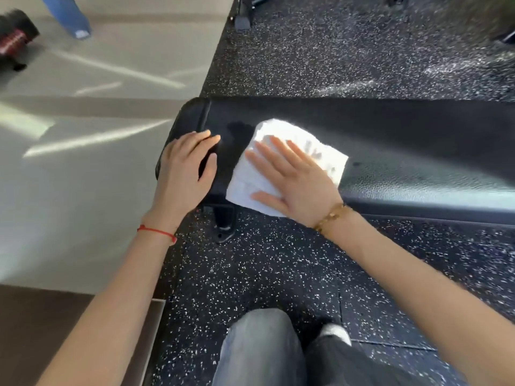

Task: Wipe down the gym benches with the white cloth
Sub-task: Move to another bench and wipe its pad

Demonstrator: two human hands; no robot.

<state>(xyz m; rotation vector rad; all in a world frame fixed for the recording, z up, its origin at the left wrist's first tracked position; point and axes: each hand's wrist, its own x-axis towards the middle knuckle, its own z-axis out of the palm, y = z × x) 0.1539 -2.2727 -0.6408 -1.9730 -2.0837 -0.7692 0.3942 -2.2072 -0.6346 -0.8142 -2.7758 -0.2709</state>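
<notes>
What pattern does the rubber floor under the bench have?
Black with white speckles; the rubber floor shows clearly in the head view.

**Surface and Material Findings**

Bench pad [404,151]: black vinyl-like upholstery, finely pebbled grain, semi-gloss with a pale sheen along the near edge. Bench foot [224,227]: black metal, matt. White cloth [278,165]: soft, folded, matt, with a faint woven or quilted texture. Rubber flooring [264,274]: black, white-flecked, rough and matt. Adjoining floor [83,190]: pale grey, smooth, lightly reflective. Trouser leg [259,352]: grey denim cloth. Bracelet [331,217]: gold-coloured metal links, shiny. Wrist cord [156,232]: red thread.
</notes>
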